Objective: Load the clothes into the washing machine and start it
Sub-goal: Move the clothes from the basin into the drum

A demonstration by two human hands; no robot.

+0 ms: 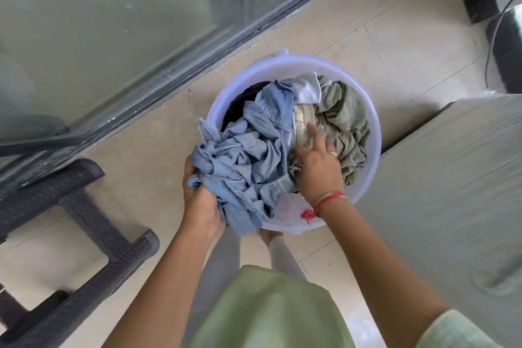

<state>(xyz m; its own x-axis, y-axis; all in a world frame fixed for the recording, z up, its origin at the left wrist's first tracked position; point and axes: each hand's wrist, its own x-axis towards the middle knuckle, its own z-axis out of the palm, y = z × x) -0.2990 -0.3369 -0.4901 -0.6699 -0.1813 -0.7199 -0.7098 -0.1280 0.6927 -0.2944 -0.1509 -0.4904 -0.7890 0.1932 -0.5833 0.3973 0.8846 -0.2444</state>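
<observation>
Beige tiled floor runs beside a sliding glass door, with a dark plastic stool at the left edge of view. On the floor stands a pale blue tub, full of clothes. The left hand has its fingers clamped on a bunched blue denim garment draped over the tub's near-left rim. The right hand rests among the clothes, fingers partly apart, pressing into a cream piece; whether it grips anything cannot be told. A grey, film-wrapped appliance at the right is judged to be the washing machine; its lid appears shut. Assessment: loading not yet begun; all transfer and starting remain.
</observation>
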